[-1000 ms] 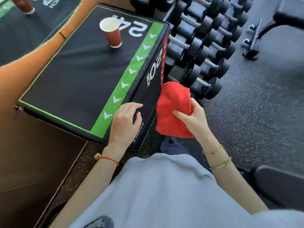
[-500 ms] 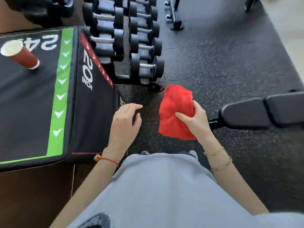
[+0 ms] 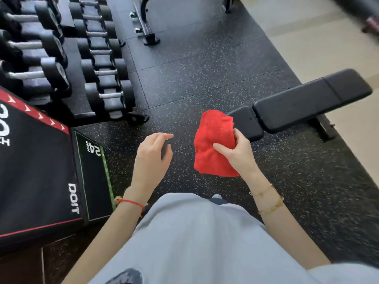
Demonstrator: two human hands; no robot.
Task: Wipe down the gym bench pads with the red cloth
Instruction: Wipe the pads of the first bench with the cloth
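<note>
You're wearing a light grey top (image 3: 196, 238), filling the near edge of the view. Your left hand (image 3: 150, 158) is hovering over the speckled black floor (image 3: 205, 68), fingers loosely curled, thumb apart from them, holding nothing; a red string bracelet (image 3: 131, 202) is sitting on that wrist. Your right hand (image 3: 238, 152) is gripping the red cloth (image 3: 213, 140), thumb pressing across its front, fingers wrapping behind it; the cloth is hanging bunched in the air, held up in front of you. Two gold bracelets (image 3: 268, 201) are circling the right wrist. Just beyond the cloth the bench pads (image 3: 303, 103) are lying, black, running away to the right; the short near pad's end is showing right behind the cloth's top edge, but you can't tell whether they're touching. To your left a black plyo box (image 3: 37, 171) with white "DOIT" and "24" lettering is standing on the floor. Further off on the left, a dumbbell rack (image 3: 86, 64) is holding rows of black dumbbells. Far top, a second bench's metal frame (image 3: 143, 23) is resting on the floor, and pale flooring (image 3: 307, 44) is starting to the right.
</note>
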